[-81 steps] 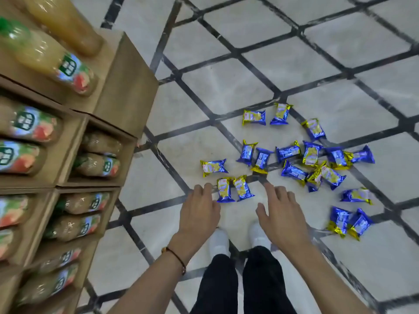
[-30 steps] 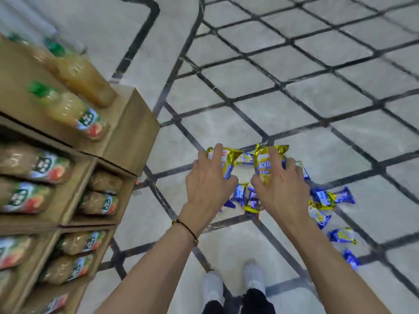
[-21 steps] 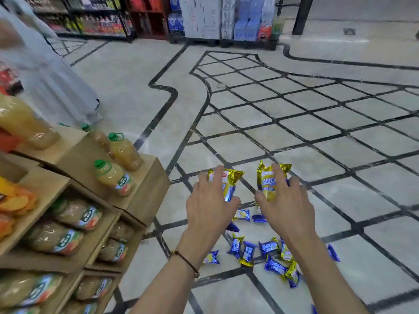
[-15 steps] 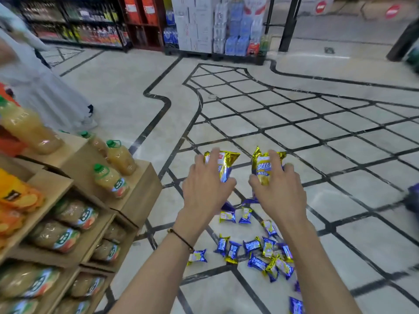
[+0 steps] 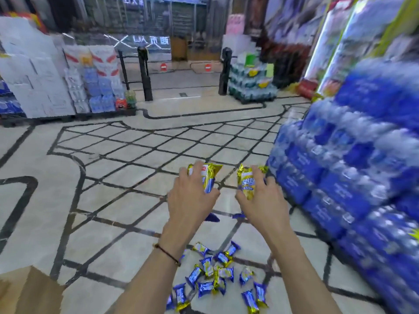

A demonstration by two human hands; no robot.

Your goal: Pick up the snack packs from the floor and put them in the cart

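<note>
My left hand (image 5: 192, 198) grips a gold and blue snack pack (image 5: 208, 177) held up in front of me. Beside it my right hand (image 5: 263, 200) grips another gold and blue snack pack (image 5: 247, 181), with blue wrapper ends showing under both palms. Several more blue and gold snack packs (image 5: 215, 275) lie scattered on the marble floor below my forearms. No cart is in view.
A tall stack of blue shrink-wrapped bottle packs (image 5: 353, 177) stands close on the right. A wooden shelf corner (image 5: 25, 288) shows at bottom left. Stacked boxes and water packs (image 5: 90, 82) and black gate posts (image 5: 145, 73) stand at the far side of the tiled floor.
I have straightened up from the floor with a snack pack in each hand. The view has swung right, away from the juice shelf, and the blue bottle packs have come into view.
</note>
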